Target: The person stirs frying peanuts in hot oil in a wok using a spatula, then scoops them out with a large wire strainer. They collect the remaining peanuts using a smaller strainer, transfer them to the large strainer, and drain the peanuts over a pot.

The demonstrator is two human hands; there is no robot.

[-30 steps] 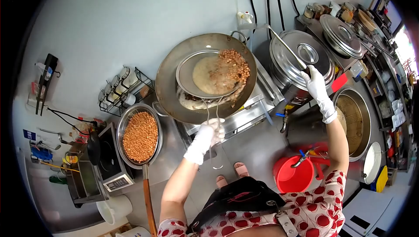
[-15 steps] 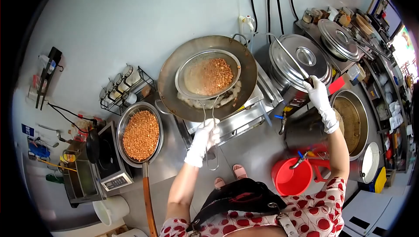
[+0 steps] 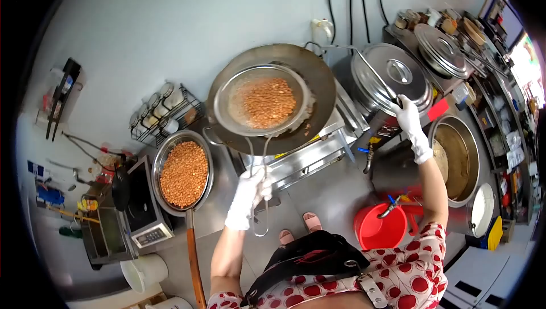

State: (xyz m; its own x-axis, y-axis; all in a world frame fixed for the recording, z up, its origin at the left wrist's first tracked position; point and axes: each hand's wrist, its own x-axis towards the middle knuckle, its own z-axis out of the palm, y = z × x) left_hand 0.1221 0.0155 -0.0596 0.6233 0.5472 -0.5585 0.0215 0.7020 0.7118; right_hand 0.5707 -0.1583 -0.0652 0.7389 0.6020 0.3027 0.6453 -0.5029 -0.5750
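Observation:
My gloved left hand (image 3: pixel 250 193) grips the wire handle of a round strainer (image 3: pixel 227 117), which hangs over the large wok (image 3: pixel 323 81). A heap of reddish-brown nuts (image 3: pixel 269 102) lies in the strainer, slightly blurred. My gloved right hand (image 3: pixel 409 120) is closed on the dark end of a long metal ladle (image 3: pixel 374 71), near the lidded steel pot. The ladle's far end reaches beyond the wok's right rim. Left of the wok, more nuts (image 3: pixel 183 173) fill a second strainer with a wooden handle (image 3: pixel 194 263).
A jar rack (image 3: pixel 165 117) stands left of the wok. On the right are a lidded pot (image 3: pixel 392 73), a deep steel pot (image 3: pixel 462 161) and a red bucket (image 3: pixel 380 226). An induction cooker (image 3: pixel 142 204) sits at the left.
My left hand and the strainer have moved left across the wok. The nuts, earlier at the strainer's right edge, now lie nearer its middle. My right hand has shifted slightly.

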